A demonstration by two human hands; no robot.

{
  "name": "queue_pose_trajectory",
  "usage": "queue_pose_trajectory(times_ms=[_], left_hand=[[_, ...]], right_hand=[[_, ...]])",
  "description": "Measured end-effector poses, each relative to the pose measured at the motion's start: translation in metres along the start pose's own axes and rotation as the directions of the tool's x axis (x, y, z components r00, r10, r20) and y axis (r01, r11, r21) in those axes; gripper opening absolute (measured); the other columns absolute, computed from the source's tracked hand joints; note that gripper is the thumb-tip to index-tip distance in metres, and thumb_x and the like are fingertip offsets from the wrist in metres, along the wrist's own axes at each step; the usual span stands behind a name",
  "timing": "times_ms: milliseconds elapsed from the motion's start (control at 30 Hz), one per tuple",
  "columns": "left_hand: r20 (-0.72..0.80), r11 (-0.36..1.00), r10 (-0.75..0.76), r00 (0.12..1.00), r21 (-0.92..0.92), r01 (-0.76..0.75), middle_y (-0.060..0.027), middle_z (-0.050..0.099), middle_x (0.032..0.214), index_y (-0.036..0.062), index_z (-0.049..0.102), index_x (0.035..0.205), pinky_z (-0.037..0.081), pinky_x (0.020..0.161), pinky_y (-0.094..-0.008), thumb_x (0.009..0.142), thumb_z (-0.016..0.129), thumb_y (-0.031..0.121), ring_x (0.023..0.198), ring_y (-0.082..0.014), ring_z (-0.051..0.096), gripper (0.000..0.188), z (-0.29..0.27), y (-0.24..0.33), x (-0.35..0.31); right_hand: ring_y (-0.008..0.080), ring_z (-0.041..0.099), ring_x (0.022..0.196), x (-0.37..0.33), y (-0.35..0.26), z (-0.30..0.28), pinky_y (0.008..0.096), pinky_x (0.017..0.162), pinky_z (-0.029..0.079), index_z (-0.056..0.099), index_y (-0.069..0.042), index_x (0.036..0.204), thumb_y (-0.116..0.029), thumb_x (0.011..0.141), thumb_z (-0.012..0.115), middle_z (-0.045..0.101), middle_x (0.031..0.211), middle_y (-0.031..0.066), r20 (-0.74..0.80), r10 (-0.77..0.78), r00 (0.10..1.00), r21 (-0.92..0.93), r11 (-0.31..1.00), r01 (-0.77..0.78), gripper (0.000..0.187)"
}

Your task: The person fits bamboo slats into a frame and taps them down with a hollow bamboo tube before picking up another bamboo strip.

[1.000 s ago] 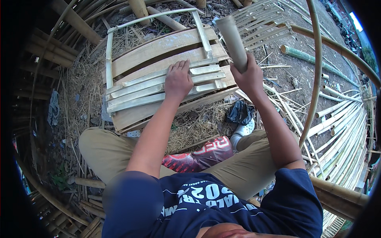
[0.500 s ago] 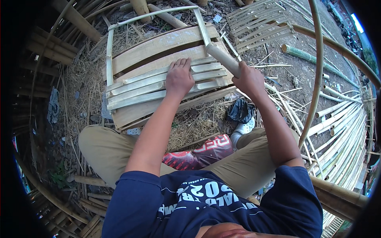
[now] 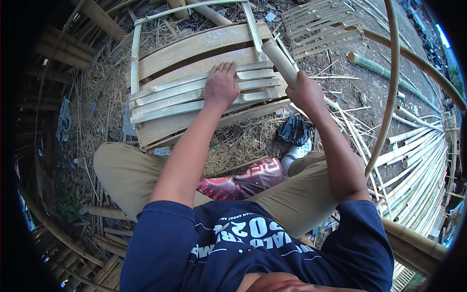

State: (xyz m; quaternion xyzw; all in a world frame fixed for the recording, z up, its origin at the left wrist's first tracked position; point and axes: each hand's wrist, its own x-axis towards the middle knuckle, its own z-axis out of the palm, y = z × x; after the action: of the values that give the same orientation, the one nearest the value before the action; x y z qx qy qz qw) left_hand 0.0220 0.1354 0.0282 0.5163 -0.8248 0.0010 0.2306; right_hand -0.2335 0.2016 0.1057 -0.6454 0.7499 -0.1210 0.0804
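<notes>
My left hand (image 3: 221, 87) lies over several pale split-bamboo slats (image 3: 170, 101), its fingers stretched out and pointing away from me. These slats run crosswise over the near part of a bamboo frame, whose two side strips (image 3: 134, 58) and far crosspiece (image 3: 194, 10) show beyond them. Beneath is a low platform of wide wooden boards (image 3: 194, 46) with gaps between. In my right hand (image 3: 305, 95) is a thick, pale round stick (image 3: 279, 61), gripped at its near end. Its far end slants up and left, over or beside the frame's right side strip; I cannot tell whether they touch.
A slatted bamboo panel (image 3: 321, 27) lies at the far right. Beyond my right arm are a green bamboo pole (image 3: 389, 73) and a pile of long poles (image 3: 413, 165). A curved pole (image 3: 391, 97) arches nearby. A black plastic bag (image 3: 294, 131) sits near my foot.
The stick's far end has moved up and slightly right, so the stick stands steeper in view. My left hand keeps its place on the slats. The whole view has shifted a little.
</notes>
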Motion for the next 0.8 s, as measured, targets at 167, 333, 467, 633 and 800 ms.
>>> queue_pose_trajectory(times_ms=[167, 333, 467, 633, 800], left_hand=[[-0.011, 1.0, -0.009, 1.0, 0.018, 0.009, -0.0167, 0.064, 0.138, 0.0009, 0.059, 0.141, 0.035, 0.123, -0.0441, 0.091, 0.056, 0.015, 0.136, -0.0301, 0.056, 0.051, 0.004, -0.01, -0.009], [-0.05, 1.0, 0.002, 0.999, -0.002, -0.002, -0.0201, 0.065, 0.133, -0.0012, 0.06, 0.138, 0.04, 0.118, -0.0467, 0.089, 0.055, 0.01, 0.13, -0.0335, 0.058, 0.051, 0.001, -0.007, -0.007], [-0.06, 1.0, 0.001, 0.998, -0.008, -0.001, -0.0203, 0.065, 0.132, -0.0016, 0.06, 0.138, 0.04, 0.117, -0.0465, 0.088, 0.055, 0.01, 0.129, -0.0338, 0.059, 0.052, 0.003, -0.006, -0.008], [-0.079, 1.0, 0.008, 0.997, 0.007, -0.008, -0.0206, 0.066, 0.131, -0.002, 0.06, 0.137, 0.041, 0.116, -0.0459, 0.087, 0.055, 0.009, 0.127, -0.0338, 0.06, 0.052, 0.002, -0.014, -0.012], [-0.087, 0.999, 0.006, 0.996, -0.039, -0.009, -0.0207, 0.066, 0.129, -0.0036, 0.059, 0.137, 0.04, 0.117, -0.0468, 0.088, 0.055, 0.01, 0.124, -0.0352, 0.06, 0.051, 0.008, -0.001, -0.014]], right_hand=[[0.0431, 0.073, 0.079, -0.006, -0.022, -0.013, 0.0518, 0.071, 0.058, 0.058, 0.0, 0.103, -0.022, 0.08, 0.073, 0.073, 0.083, 0.0235, -0.026, -0.091, 0.996, -0.029, 0.995, 0.09, 0.035], [0.041, 0.073, 0.077, -0.009, -0.008, 0.001, 0.0512, 0.07, 0.058, 0.06, -0.002, 0.102, -0.024, 0.079, 0.075, 0.073, 0.081, 0.0213, -0.01, -0.138, 0.99, -0.061, 0.989, 0.137, 0.035], [0.0411, 0.074, 0.081, -0.011, -0.013, -0.002, 0.0501, 0.072, 0.059, 0.061, -0.002, 0.102, -0.025, 0.08, 0.075, 0.074, 0.085, 0.0225, 0.015, -0.072, 0.997, -0.026, 0.997, 0.073, 0.035], [0.0382, 0.075, 0.089, -0.008, -0.037, -0.041, 0.0468, 0.078, 0.057, 0.062, 0.0, 0.11, -0.034, 0.087, 0.077, 0.075, 0.095, 0.023, -0.067, 0.087, 0.994, 0.339, 0.939, -0.06, 0.044], [0.0465, 0.072, 0.091, -0.003, -0.001, -0.008, 0.0543, 0.083, 0.056, 0.061, 0.002, 0.11, -0.024, 0.083, 0.071, 0.073, 0.096, 0.0284, 0.131, 0.096, 0.987, -0.006, 0.995, -0.096, 0.039]])
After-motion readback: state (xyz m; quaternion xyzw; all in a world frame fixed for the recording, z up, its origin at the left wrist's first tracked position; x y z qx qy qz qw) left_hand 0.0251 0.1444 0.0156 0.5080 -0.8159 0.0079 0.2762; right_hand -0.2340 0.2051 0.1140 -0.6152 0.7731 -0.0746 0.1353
